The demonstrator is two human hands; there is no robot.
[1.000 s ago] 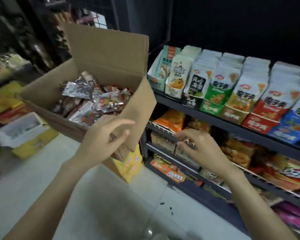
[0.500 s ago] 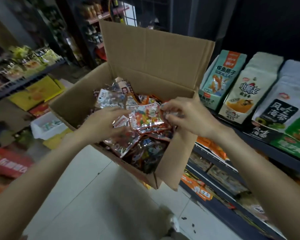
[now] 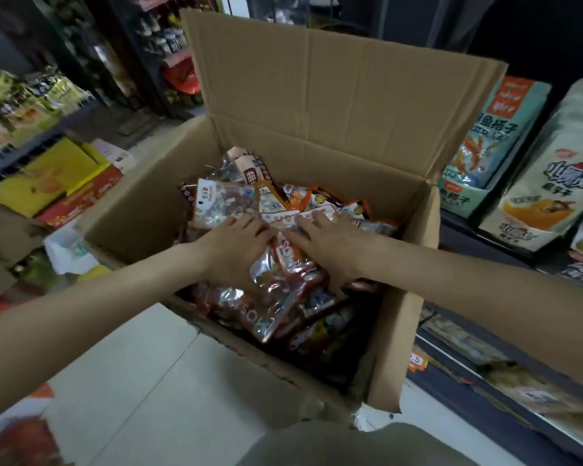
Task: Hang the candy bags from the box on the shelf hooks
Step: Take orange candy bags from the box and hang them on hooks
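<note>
Both my hands reach into the open cardboard box [image 3: 142, 196], which sits on the floor just beside the shelf [image 3: 485, 334] so that each bag has only a short way to travel. The tall rear flap stands upright and leaves the opening free. The candy bags [image 3: 283, 297] lie inside in a loose, overlapping heap, glossy faces up, the nearest ones tilted toward the near wall.

My left hand [image 3: 236, 243] rests on top of the heap with fingers extended and only lightly bent, spread flat over the packets; it grips nothing that I can see. My right hand [image 3: 330, 243] lies just beside it, fingers likewise stretched forward across a red-and-silver bag, pressing rather than pinching. I judge that the hands are laid flat to part and sort the slippery layer before a bag is lifted; no bag has left the box yet.

Standing snack pouches [image 3: 539, 183] fill the shelf tier to the right. The hooks themselves are not in view.
</note>
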